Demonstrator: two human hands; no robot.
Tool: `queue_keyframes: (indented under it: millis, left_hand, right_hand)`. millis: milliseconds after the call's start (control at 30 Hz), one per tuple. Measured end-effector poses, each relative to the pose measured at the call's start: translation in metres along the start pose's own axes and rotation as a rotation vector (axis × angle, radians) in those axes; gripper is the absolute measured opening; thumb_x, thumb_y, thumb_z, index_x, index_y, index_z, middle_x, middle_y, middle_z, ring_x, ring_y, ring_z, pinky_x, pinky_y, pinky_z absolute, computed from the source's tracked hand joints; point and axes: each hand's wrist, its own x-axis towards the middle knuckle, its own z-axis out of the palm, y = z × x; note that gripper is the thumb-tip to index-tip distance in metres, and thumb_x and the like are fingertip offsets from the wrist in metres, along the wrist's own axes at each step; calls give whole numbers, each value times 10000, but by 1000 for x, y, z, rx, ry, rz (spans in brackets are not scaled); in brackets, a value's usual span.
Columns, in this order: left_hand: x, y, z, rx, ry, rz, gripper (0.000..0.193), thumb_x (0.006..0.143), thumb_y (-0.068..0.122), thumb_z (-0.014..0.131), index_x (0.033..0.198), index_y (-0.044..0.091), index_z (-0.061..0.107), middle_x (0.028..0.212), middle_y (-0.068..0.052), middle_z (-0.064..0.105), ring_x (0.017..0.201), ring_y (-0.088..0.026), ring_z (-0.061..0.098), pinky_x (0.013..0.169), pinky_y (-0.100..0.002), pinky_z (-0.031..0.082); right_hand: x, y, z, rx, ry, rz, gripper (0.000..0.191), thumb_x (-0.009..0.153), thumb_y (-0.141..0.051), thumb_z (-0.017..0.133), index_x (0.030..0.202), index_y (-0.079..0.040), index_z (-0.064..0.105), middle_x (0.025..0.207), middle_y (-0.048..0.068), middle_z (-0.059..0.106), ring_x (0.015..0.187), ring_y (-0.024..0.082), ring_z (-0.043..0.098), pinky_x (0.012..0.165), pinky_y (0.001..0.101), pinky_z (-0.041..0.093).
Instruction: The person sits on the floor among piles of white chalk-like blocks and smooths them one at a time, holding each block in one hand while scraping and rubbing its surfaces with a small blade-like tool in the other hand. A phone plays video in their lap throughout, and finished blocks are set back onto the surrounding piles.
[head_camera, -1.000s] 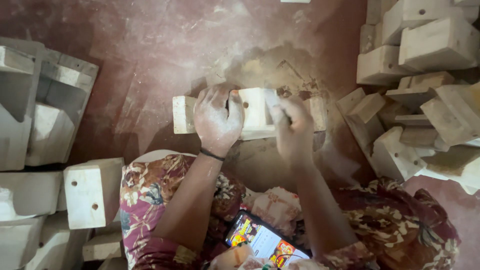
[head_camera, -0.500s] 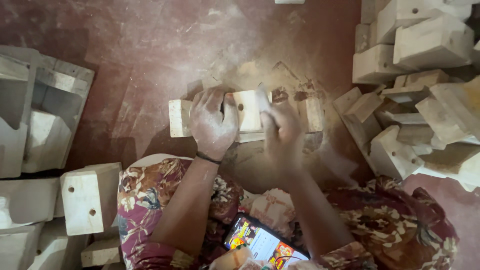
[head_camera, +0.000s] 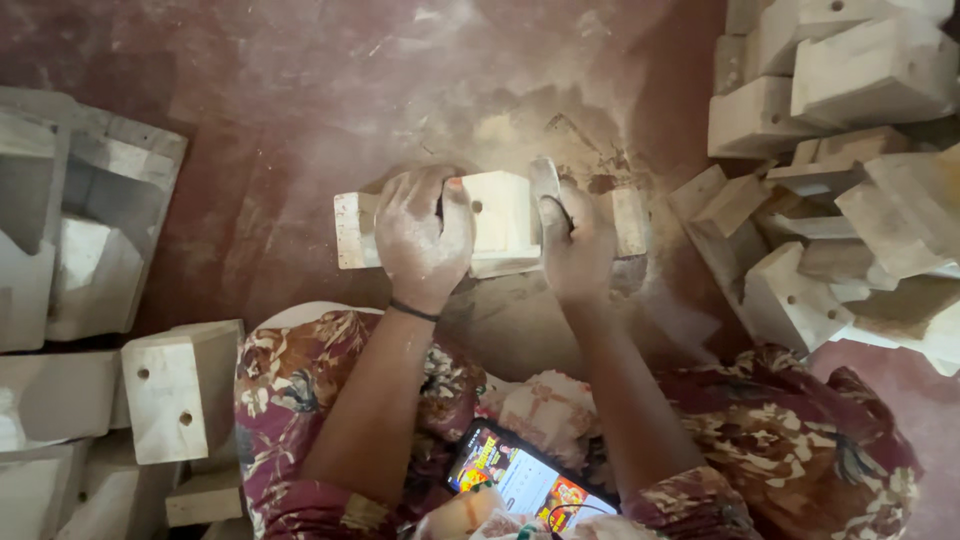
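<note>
On the block (head_camera: 500, 222), both hands press palm-down.

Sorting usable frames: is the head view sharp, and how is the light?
Head view: the left hand and wooden block are fairly sharp; the right hand is slightly soft; light is dim and warm, brighter on the stacked blocks at right, no glare.
</note>
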Motion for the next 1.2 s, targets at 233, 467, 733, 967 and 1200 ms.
queue_keyframes:
  millis: [233,467,733,967,1200]
  left_hand:
    - [-1,3,-4,24,-21,-13,102,943,72,630,1016,26,685,975,-142,699,949,-363,651,879,-461,512]
    - [1,2,-3,16,-34,-12,84,952,72,621,993,42,687,959,-135,696,940,-362,650,879,-463,506]
    - [1,0,-3,20,-30,-18,95,963,101,633,1009,33,681,971,-145,694,950,-369,651,878,-461,509]
    - [-1,-1,-3,21,-28,-25,99,954,95,637,1017,36,685,982,-141,704,964,-366,659,885,-458,513]
    - [1,1,-3,16,-23,-43,97,952,83,628,1020,57,692,994,-128,713,972,-351,669,895,-451,524]
  right_hand:
    - [5,-7,1,6,29,-20,165,982,-59,646,1129,-16,709,857,144,647,742,260,636,701,373,505]
    - [1,-21,-2,97,-11,-79,143,998,-51,615,1122,-7,670,915,164,653,803,277,657,751,371,524]
    - [0,-5,1,-21,-7,-39,137,971,-74,646,1082,-6,686,873,168,664,761,273,651,696,374,513]
    - [15,1,-14,-83,-53,246,162,961,-120,682,1086,-24,720,861,156,707,729,240,664,700,350,521]
    - [4,-5,-9,85,-54,-85,154,990,-57,661,1135,-9,679,977,157,685,877,240,660,802,346,521]
